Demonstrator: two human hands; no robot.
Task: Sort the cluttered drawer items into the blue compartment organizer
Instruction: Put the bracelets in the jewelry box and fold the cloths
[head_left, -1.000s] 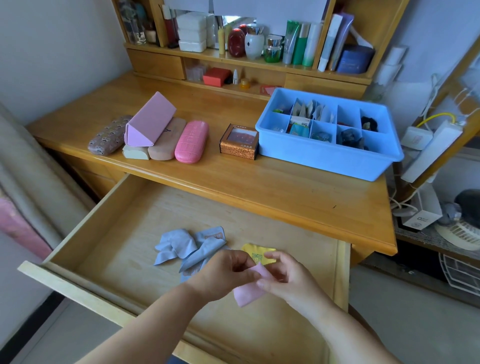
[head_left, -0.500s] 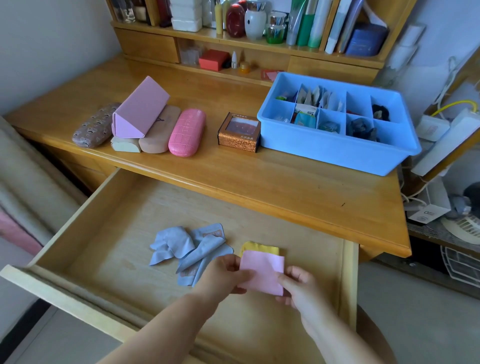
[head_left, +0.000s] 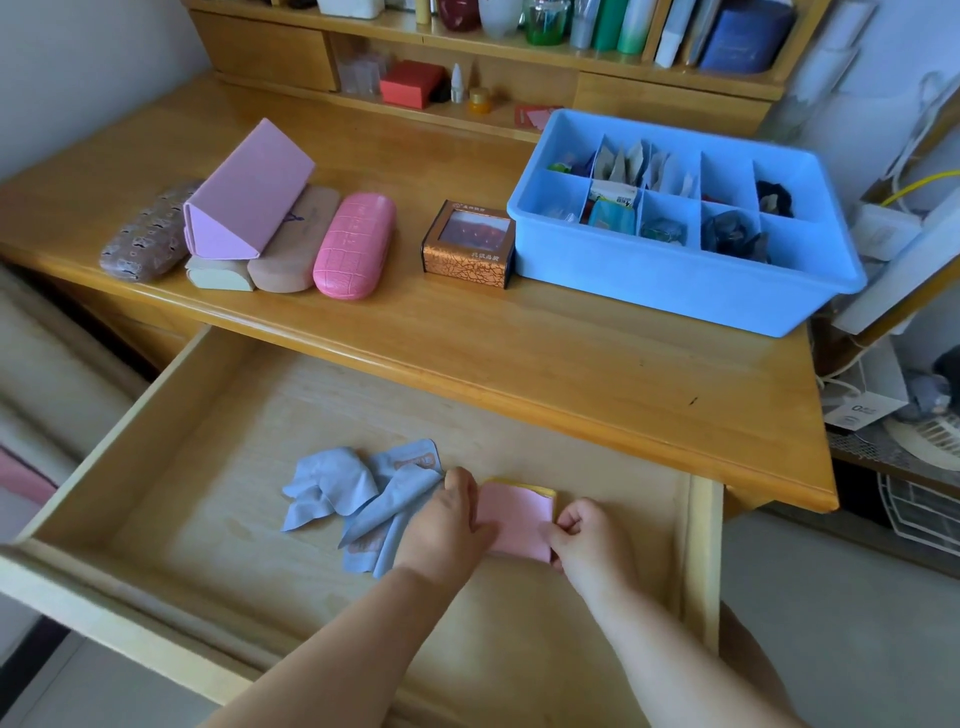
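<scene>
A folded pink cloth (head_left: 517, 519) is being pressed flat inside the open drawer (head_left: 208, 467), laid right on top of a yellow cloth (head_left: 540, 489) that only peeks out along its far edge. The left hand (head_left: 449, 525) is laid over the pink cloth's left edge, fingers close together, while its near right corner is pinched by the curled fingers of the right hand (head_left: 589, 540). Crumpled blue-grey cloths (head_left: 343, 493) are left just beside the pink cloth. The blue compartment organizer (head_left: 675, 280), partly filled, is parked up on the desk (head_left: 571, 364) beyond the drawer.
</scene>
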